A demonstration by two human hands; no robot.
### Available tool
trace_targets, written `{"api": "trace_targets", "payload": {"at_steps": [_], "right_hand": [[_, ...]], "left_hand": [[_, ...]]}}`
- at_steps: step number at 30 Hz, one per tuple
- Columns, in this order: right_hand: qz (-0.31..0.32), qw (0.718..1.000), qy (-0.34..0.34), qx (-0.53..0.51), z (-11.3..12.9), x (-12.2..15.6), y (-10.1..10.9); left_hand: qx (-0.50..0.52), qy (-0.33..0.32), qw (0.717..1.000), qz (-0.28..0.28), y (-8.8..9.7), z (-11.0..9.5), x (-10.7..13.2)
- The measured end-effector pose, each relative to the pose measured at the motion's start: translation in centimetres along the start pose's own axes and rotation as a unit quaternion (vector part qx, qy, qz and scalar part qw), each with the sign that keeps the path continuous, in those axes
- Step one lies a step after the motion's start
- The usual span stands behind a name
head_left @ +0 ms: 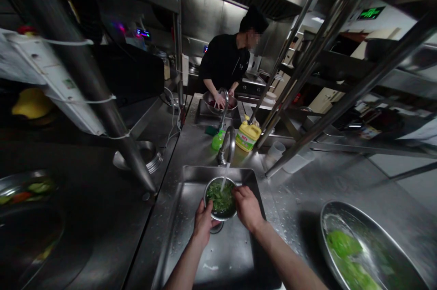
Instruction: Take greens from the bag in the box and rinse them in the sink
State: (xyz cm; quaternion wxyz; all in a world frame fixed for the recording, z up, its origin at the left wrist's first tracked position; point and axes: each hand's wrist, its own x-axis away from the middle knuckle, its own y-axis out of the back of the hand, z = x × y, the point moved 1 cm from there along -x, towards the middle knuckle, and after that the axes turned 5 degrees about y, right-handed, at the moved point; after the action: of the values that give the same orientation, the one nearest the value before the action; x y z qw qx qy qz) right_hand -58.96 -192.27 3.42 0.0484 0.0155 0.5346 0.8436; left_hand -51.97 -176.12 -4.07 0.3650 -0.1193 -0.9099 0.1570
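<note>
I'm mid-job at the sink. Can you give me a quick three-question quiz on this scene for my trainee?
1. Multiple choice: which thing are the left hand and right hand both touching under the running tap?
A) the small metal bowl of greens
B) a plastic cup
C) a frying pan
2. True or false: the yellow bottle stands inside the sink.
3. Fill in: the large metal bowl on the counter to the person's right holds ____ leaves.

Key: 1 A. 2 False, it stands on the counter behind the tap. 3 green.
</note>
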Motion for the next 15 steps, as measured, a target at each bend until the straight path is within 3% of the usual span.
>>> {"api": "trace_targets", "payload": {"at_steps": [3, 10, 12, 15], "right_hand": [[0.078, 0.995, 0.056, 0.019, 0.7, 0.1, -0.6], [0.079, 0.995, 0.042, 0.032, 0.0, 0.3, -0.1], [0.039, 0.999, 0.021, 0.022, -0.5, 1.0, 1.1], [-0.095, 0.994, -0.047, -0.025, -1.9, 3.2, 2.8]], "left_hand": [[-0.016, -0.005, 1.0, 0.021, -1.0, -0.4, 0.1], [-0.053, 0.003, 0.997, 0.06, -3.1, -1.3, -0.3], [-0.056, 0.005, 0.996, 0.069, -3.6, -1.4, -0.9], [-0.032, 0.014, 0.999, 0.041, -4.3, -1.7, -1.7]]}}
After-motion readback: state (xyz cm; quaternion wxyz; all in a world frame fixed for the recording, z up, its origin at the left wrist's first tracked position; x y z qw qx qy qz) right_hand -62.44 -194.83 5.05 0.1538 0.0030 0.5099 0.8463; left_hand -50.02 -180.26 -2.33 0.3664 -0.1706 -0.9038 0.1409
